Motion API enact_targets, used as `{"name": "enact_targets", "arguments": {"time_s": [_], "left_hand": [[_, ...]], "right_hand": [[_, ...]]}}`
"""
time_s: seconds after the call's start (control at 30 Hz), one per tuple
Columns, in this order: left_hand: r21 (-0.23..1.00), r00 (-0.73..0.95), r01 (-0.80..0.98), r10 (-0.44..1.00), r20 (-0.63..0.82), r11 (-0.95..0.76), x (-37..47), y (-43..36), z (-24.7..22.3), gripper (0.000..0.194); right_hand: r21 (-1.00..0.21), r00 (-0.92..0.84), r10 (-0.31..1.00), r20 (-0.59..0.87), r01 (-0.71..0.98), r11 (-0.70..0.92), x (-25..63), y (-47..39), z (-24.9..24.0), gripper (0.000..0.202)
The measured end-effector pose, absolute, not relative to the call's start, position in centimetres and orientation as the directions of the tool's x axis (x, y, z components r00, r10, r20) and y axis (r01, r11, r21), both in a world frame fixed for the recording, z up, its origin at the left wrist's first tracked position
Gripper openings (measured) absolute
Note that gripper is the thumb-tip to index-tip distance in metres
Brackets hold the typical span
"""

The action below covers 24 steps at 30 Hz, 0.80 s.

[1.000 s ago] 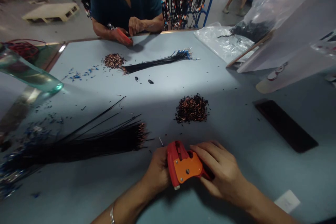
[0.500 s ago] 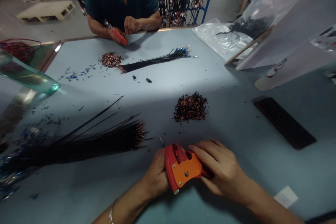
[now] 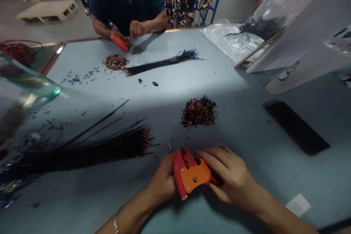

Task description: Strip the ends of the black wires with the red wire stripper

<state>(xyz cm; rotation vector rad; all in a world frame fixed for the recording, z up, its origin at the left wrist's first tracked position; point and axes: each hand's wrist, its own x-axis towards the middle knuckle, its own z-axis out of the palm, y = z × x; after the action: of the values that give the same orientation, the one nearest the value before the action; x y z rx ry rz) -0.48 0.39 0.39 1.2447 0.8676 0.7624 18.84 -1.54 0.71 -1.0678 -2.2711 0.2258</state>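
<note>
My right hand is wrapped round the handles of a red and orange wire stripper, held above the near part of the table. Against the stripper's red head, my left hand is closed, its fingertips mostly hidden behind the tool. A thin wire with a pale tip pokes up just beyond those fingers. Left of my hands lies a thick bundle of black wires, its bared copper ends facing right. Beyond the stripper sits a heap of cut black-and-copper wire scraps.
Across the table, a person holds red-handled pliers beside a smaller wire bundle and another scrap heap. A dark phone lies at right. A greenish bottle and clear plastic bags flank the table.
My hands and the stripper have barely shifted. Across the table, the other person's red-handled pliers have moved slightly left and down.
</note>
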Motion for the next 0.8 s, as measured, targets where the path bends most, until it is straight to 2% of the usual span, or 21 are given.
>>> {"name": "enact_targets", "arguments": {"time_s": [0.47,0.8], "left_hand": [[0.970,0.511,-0.046,0.840,-0.182,0.238,-0.37,0.40,0.65,0.012],[0.957,0.495,-0.053,0.840,-0.225,0.287,-0.37,0.47,0.82,0.007]], "right_hand": [[-0.329,-0.476,0.702,0.529,0.648,0.687,18.78,-1.57,-0.16,0.034],[-0.292,-0.500,0.693,0.519,0.658,0.694,18.76,-1.52,-0.28,0.029]]}}
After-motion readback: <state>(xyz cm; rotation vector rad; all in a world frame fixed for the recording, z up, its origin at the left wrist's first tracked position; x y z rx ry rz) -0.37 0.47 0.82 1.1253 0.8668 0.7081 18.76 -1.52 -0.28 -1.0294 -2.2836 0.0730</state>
